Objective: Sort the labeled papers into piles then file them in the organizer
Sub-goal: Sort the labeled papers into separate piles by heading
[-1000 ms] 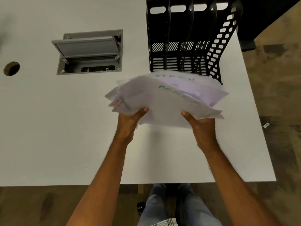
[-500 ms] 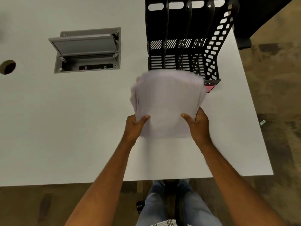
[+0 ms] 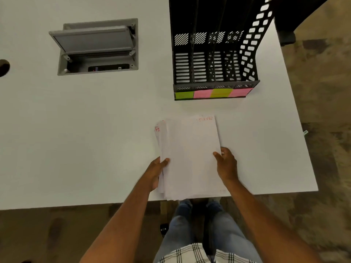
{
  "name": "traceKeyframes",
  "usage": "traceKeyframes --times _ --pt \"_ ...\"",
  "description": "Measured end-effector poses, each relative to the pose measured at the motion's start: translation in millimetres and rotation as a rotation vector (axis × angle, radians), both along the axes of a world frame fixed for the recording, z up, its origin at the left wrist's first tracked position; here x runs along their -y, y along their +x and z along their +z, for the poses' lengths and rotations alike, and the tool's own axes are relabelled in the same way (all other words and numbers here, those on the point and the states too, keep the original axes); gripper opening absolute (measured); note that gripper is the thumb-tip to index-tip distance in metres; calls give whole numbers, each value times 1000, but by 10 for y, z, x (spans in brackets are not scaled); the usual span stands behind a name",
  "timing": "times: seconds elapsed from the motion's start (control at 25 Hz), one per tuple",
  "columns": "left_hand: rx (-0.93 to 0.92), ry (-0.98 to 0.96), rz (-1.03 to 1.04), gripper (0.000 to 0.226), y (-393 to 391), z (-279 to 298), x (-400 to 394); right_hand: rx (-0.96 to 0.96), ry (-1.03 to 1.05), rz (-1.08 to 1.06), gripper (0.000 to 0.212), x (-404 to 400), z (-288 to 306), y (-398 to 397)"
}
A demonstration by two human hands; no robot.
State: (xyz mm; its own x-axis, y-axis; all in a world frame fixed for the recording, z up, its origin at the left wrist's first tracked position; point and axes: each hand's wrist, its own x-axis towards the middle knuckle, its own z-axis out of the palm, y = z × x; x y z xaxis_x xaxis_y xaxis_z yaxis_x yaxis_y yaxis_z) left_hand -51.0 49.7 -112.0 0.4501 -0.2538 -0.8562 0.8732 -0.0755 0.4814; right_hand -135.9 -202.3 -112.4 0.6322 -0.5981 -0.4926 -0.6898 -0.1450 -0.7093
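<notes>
A stack of white papers (image 3: 190,154) with red writing near its top edges lies squared up at the table's near edge, its lower end slightly past the edge. My left hand (image 3: 155,171) grips the stack's left side, thumb on top. My right hand (image 3: 226,164) holds the right side, thumb on top. Beyond the stack stands a black slotted organizer (image 3: 214,54) with several compartments. Green and pink sticky labels (image 3: 212,93) line its front lip.
The white table (image 3: 76,139) carries a grey recessed cable box (image 3: 96,46) with its lid up at the back left. A round hole (image 3: 3,67) sits at the far left. The table's right edge is close to the organizer; floor lies beyond.
The loose, fanned papers held up near the organizer have been squared into one stack and brought down toward me onto the table's near edge. Both hands moved with them.
</notes>
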Motion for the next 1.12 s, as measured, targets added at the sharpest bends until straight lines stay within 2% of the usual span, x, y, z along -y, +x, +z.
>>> traceKeyframes --times 0.2,0.36,0.44,0.48,0.6,0.68,0.76,0.84,0.88,0.96,1.04,1.12 --pt "53 135 -49 42 25 -140 51 -9 -180 -89 18 -4 66 0" --pt "103 201 -49 47 87 -156 56 138 -386 -146 18 156 733 169" --pt "112 194 -46 46 113 -159 56 197 -537 -12 13 86 1103 281" --pt "110 189 -47 45 125 -160 58 201 -585 90 17 -49 1244 332" --pt "95 150 -33 43 126 -156 60 191 -597 476 22 -680 1244 392" --pt "108 143 -38 38 117 -127 66 15 -533 677 11 -1024 968 413" --pt "146 152 -61 32 104 -102 73 -209 -389 758 36 -1126 598 432" --pt "170 155 -70 29 102 -94 76 -250 -238 754 42 -1095 314 398" --pt "171 158 -67 28 107 -98 73 -182 -204 736 39 -1044 222 357" --pt "158 175 -54 31 125 -117 65 -20 -284 586 36 -848 104 237" --pt "149 177 -45 36 146 -122 55 -71 -433 288 59 -540 60 128" --pt "141 130 -42 36 153 -120 73 -225 -405 36 87 -225 31 18"
